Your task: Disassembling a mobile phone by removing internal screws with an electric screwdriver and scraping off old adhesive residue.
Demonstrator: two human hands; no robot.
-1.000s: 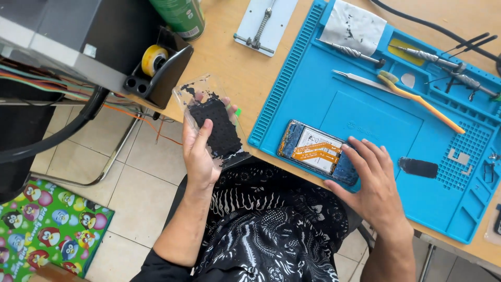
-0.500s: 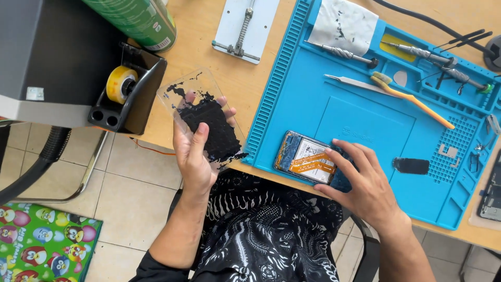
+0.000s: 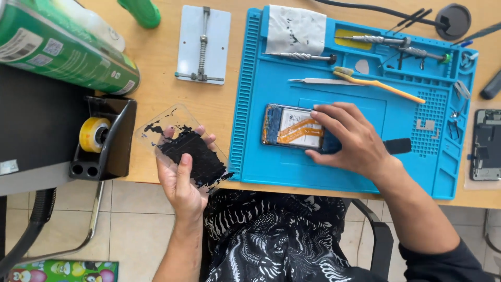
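My left hand (image 3: 180, 180) holds a clear glass panel (image 3: 180, 143) with black flaky residue on it, tilted over the wooden table's front edge. My right hand (image 3: 347, 138) rests on an opened phone body (image 3: 292, 127) with an orange flex cable showing, pressing it flat on the blue work mat (image 3: 261, 167). The fingers cover the phone's right end.
On the mat lie a white cloth (image 3: 296, 28), screwdrivers (image 3: 300, 56), tweezers (image 3: 313, 81) and a yellow brush (image 3: 381, 82). A metal holder plate (image 3: 202, 44) sits left of it. A tape dispenser (image 3: 102, 138) and green spray can (image 3: 62, 49) stand left. Another phone (image 3: 486, 143) lies far right.
The view has moved closer and shifted. My left hand with the glass panel has lowered toward the table edge; my right hand stays on the phone.
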